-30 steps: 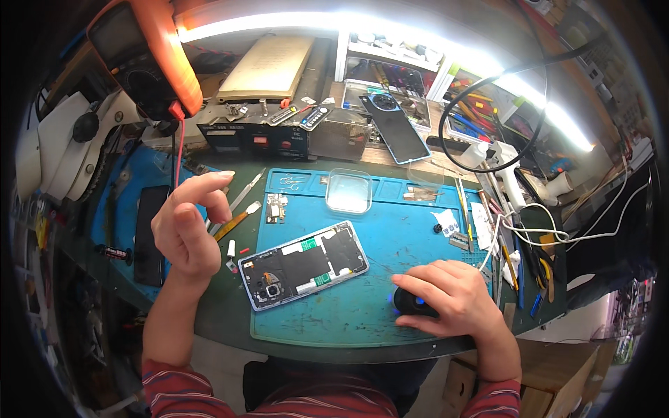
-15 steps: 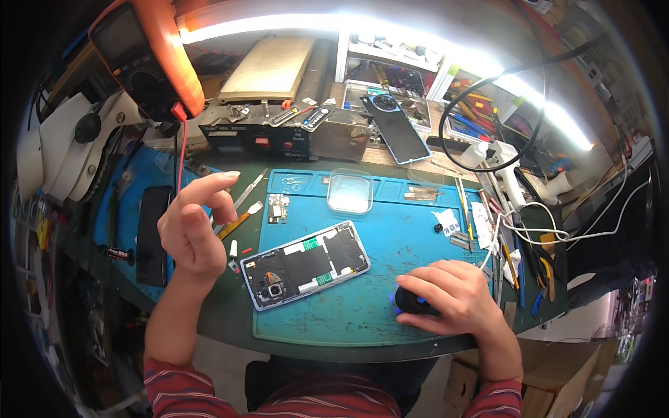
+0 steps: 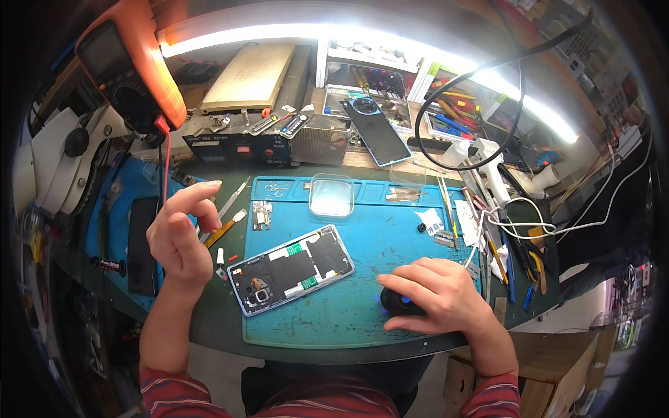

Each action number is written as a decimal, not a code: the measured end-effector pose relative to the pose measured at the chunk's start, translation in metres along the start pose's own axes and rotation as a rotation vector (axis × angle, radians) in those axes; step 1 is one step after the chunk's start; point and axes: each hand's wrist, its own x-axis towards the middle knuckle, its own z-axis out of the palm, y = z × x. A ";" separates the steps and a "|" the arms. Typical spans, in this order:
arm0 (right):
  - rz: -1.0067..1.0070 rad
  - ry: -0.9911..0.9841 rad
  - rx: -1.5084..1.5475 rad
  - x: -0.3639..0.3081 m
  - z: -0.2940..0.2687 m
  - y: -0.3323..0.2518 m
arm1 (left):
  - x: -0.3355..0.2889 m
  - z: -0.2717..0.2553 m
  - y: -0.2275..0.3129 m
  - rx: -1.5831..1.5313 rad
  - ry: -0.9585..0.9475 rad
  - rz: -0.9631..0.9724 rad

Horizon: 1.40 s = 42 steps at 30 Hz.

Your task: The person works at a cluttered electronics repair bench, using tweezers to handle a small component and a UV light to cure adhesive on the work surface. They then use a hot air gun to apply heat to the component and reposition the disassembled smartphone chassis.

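Observation:
My right hand point(image 3: 439, 298) lies over a black computer mouse point(image 3: 400, 302) with blue lights, fingers wrapped round it, on the blue work mat point(image 3: 369, 240). Raised at the left, my left hand point(image 3: 182, 237) holds nothing; its fingers are bent but apart. Between the hands lies a smartphone with its back off point(image 3: 289, 270), its inner parts, green stickers and camera module showing. A clear square dish point(image 3: 331, 195) sits beyond it on the mat. Close to my left hand are a yellow-handled brush point(image 3: 226, 228) and a small white-capped piece point(image 3: 220, 256).
Behind the mat stand a black power unit point(image 3: 240, 148) and a loose phone back cover point(image 3: 376, 130). An orange multimeter point(image 3: 132, 70) hangs at upper left. Another dark phone point(image 3: 143, 244) lies at far left. Pliers point(image 3: 535, 270), tweezers and white cable point(image 3: 529, 228) crowd the right.
The whole view has shifted a little, so the bench appears farther left. Both hands keep their poses, the right one still on the mouse.

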 end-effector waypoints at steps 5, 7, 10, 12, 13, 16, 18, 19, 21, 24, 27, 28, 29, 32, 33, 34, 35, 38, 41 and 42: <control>-0.006 0.034 0.013 0.001 0.000 0.000 | 0.000 0.000 0.000 0.009 -0.005 0.002; -0.008 0.043 0.015 0.001 0.000 0.000 | 0.000 -0.001 0.000 0.014 -0.007 0.000; -0.009 0.052 0.012 0.001 -0.002 0.000 | 0.000 0.000 0.000 -0.002 0.001 0.002; -0.012 0.086 0.015 0.002 -0.003 -0.001 | 0.000 0.000 -0.001 -0.005 0.005 0.002; -0.013 0.103 0.017 0.002 -0.004 -0.001 | 0.000 0.000 -0.001 -0.007 0.006 0.002; -0.028 0.189 0.015 0.000 -0.004 0.002 | 0.000 0.000 0.000 0.010 0.004 -0.001; -0.038 0.246 0.014 -0.003 -0.005 0.002 | -0.001 0.000 0.000 0.012 0.010 -0.004; -0.043 0.275 0.013 -0.003 -0.005 0.003 | -0.001 0.000 0.000 0.013 0.013 -0.005; -0.045 0.291 0.019 -0.005 -0.005 0.003 | -0.001 -0.001 -0.001 0.005 0.014 -0.003; -0.019 0.216 -0.005 -0.002 -0.008 0.003 | -0.001 0.000 -0.002 0.006 0.015 -0.008; 0.014 0.125 -0.026 0.002 -0.007 0.002 | 0.000 0.000 -0.003 -0.018 0.015 -0.006; 0.025 0.101 -0.029 0.002 -0.006 0.002 | 0.001 0.000 -0.003 -0.031 0.015 -0.004; 0.031 0.087 -0.033 0.002 -0.005 0.001 | 0.000 0.000 -0.003 -0.025 0.018 -0.008; 0.042 0.056 -0.032 0.001 -0.002 0.001 | -0.001 0.001 -0.004 -0.016 0.022 -0.019; 0.040 0.054 -0.024 0.000 -0.002 0.001 | -0.001 0.001 -0.005 -0.018 0.020 -0.019; 0.038 0.053 -0.016 0.000 -0.001 0.001 | -0.001 0.001 -0.005 -0.020 0.018 -0.020; 0.039 0.049 -0.017 0.000 -0.002 0.001 | -0.001 0.000 -0.005 -0.020 0.016 -0.021; 0.035 0.045 -0.022 0.000 -0.002 0.001 | -0.001 -0.001 -0.005 -0.020 0.010 -0.021; 0.024 0.070 -0.040 0.000 -0.001 0.001 | 0.000 0.000 -0.005 -0.022 0.006 -0.013; 0.024 0.087 -0.056 -0.001 0.001 0.001 | 0.000 0.001 -0.005 -0.023 0.004 -0.009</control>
